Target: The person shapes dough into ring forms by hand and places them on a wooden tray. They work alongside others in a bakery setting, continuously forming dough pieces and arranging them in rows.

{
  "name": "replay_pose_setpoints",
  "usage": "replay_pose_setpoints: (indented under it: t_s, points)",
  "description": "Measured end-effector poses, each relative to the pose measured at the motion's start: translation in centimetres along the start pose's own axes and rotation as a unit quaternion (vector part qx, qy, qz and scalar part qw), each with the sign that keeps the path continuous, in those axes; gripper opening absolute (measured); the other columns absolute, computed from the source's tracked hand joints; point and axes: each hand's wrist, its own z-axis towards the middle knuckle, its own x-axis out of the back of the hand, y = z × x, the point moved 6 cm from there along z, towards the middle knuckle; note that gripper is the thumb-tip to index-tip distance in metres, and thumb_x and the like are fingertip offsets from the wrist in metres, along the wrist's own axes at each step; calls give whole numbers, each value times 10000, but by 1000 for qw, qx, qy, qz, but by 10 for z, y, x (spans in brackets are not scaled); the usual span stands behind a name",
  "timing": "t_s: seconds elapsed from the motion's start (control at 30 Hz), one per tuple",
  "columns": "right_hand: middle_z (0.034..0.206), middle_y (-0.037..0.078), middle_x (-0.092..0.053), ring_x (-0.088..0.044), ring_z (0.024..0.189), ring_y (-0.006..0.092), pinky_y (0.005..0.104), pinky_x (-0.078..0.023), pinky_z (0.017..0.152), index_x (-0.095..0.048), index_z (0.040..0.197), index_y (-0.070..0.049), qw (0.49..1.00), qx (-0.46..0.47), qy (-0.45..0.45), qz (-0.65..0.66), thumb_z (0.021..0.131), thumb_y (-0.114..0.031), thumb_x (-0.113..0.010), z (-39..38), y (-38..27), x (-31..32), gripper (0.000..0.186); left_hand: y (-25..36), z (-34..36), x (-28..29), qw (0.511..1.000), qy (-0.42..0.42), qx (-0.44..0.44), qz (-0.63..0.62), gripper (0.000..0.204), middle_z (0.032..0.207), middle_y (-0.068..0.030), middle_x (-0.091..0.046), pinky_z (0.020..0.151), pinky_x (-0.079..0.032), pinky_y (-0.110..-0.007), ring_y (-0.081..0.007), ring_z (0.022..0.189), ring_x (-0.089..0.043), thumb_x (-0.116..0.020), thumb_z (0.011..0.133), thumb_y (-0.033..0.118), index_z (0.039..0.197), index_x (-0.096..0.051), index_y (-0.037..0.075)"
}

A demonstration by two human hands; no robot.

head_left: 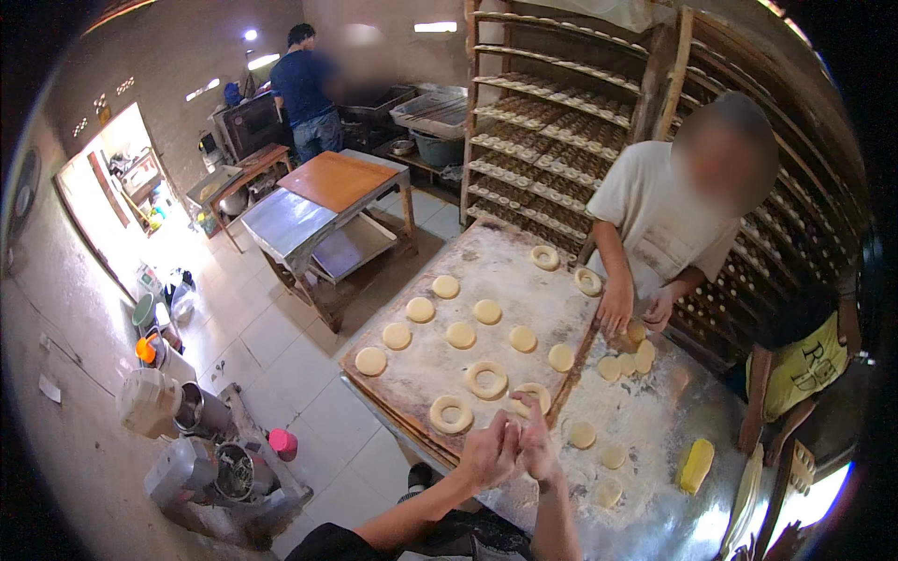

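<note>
Your left hand (pixel 493 451) and right hand (pixel 540 445) meet, fingers narrowly bunched—anything held cannot be told—at the near-right dough ring (pixel 546 398); dipping fingertips could dent it.

On board (pixel 519 299): eight dough discs (pixel 460 335), five dough rings (pixel 437 415).

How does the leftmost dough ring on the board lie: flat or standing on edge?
Flat: the dough ring shows its round outline and open hole on the floured board.
</note>
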Motion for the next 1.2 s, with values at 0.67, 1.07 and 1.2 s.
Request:
replay_pose_setpoints:
  t_s: [0.67,1.07,1.2]
  points:
    - [746,54,-620,-612,825,106,267,-508,732,-352,1335,-81,973,66,-107,-194,849,-65,-639,88,30,-146,565,-67,58,155,995,18,-45,91,200,609,-171,-618,519,-488,-486,-416,569,-636,-455,1049,257,1137,-545,101]
    - [1321,117,-493,-483,1230,245,361,-374,1061,-462,1337,-13,950,-248,12,191,1062,-462,-384,105,93,-173,532,-91,82,181,992,-33,120,26,315,945,-304,-643,718,-502,-553,-490,843,-650,-406,1063,303,1227,-492,48]
    - [1383,258,-465,-485,1261,388,461,-363,1091,-295,1471,-37,956,-276,19,-98,1006,-464,-489,121,97,-169,660,-111,111,189,963,-45,172,205,426,1084,-341,-604,818,-481,-571,-519,951,-614,-421,1053,322,1337,-447,5]
